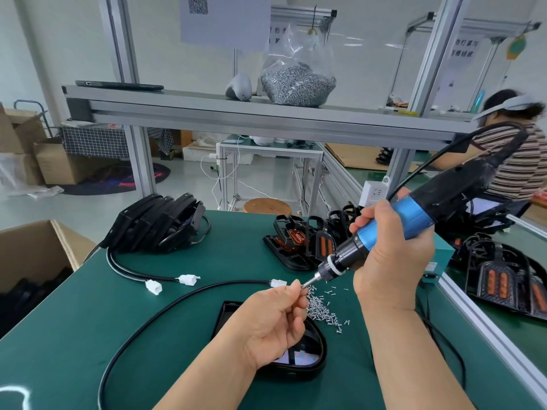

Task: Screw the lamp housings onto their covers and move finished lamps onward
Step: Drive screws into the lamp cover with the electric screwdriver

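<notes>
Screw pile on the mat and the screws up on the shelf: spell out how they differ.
The screw pile lies loose and scattered on the green mat, while the shelf screws sit in a clear plastic bag. The pile is small; the bagged lot is far larger. Both are small silvery screws.

Both bare forearms are reaching in from the lower edge, angling toward each other.

Left hand (275, 318): hovering low, thumb side turned up, wrist nearly straight. Fingers are curling inward; thumb and forefinger are pinching a small silver screw (302, 287) at their tips.

Right hand (390, 255): sitting higher and to the right, wrist bending inward. Fingers and thumb are wrapping round the barrel of a blue and black electric screwdriver (414, 220), tilting it down-left, its bit tip meeting the left fingertips.

Hands are lying near each other, apart.
</notes>
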`<act>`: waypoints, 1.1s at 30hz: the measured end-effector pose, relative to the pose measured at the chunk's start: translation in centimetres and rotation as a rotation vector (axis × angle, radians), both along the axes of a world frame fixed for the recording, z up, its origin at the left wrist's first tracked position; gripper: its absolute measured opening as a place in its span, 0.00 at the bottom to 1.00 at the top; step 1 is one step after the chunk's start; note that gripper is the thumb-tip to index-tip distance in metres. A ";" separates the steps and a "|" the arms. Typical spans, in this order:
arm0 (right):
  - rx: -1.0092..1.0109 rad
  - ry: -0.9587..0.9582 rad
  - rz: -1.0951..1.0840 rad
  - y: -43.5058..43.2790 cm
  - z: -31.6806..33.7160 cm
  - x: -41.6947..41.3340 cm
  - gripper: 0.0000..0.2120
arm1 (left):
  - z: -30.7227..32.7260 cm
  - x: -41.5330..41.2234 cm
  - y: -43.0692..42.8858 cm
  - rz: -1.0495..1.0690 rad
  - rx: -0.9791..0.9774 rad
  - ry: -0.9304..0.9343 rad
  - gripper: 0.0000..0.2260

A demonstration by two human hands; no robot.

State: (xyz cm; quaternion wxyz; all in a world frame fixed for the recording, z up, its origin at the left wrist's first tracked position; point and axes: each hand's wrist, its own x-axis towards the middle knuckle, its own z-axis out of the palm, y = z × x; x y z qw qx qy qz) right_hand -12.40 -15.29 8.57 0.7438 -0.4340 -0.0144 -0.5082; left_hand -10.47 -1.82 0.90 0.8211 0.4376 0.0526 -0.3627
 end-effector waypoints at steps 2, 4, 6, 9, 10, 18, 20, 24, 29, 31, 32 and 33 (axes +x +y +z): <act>-0.004 -0.002 -0.003 0.1 -0.1 0.0 0.11 | -0.2 0.0 0.1 0.012 0.027 -0.077 0.09; -0.002 0.004 -0.006 0.1 -0.2 0.1 0.10 | -0.3 0.2 0.4 0.044 0.215 -0.286 0.10; 0.011 0.017 -0.006 0.1 -0.5 0.1 0.09 | -0.4 1.2 1.7 0.170 0.587 -0.571 0.11; 0.026 0.024 -0.007 0.1 -1.0 0.1 0.10 | -0.9 3.7 5.4 0.401 1.124 -0.834 0.14; 0.031 0.024 -0.001 0.2 -1.2 0.1 0.10 | -1.3 4.4 6.6 0.412 1.235 -0.844 0.16; 0.047 0.079 0.082 2.5 -3.0 1.7 0.08 | -4.5 5.1 7.6 0.133 1.312 -0.682 0.16; 0.029 0.088 0.083 2.7 -3.4 2.0 0.08 | -4.5 4.6 7.8 0.116 1.200 -0.653 0.16; -0.013 0.108 0.076 2.2 -4.0 2.0 0.08 | -4.4 3.8 7.6 0.092 1.131 -0.663 0.13; -0.191 0.151 0.040 1.5 -4.4 1.0 0.08 | -4.5 3.1 7.3 0.159 1.124 -0.706 0.02; -0.273 0.171 0.016 1.3 -4.8 0.6 0.06 | -4.4 2.7 7.2 0.193 1.108 -0.707 0.01; -0.300 0.183 0.013 1.3 -5.0 0.5 0.06 | -4.5 2.6 7.2 0.211 1.104 -0.712 0.01; -0.322 0.192 0.017 1.3 -5.2 0.3 0.05 | -4.6 2.4 7.2 0.234 1.095 -0.721 0.01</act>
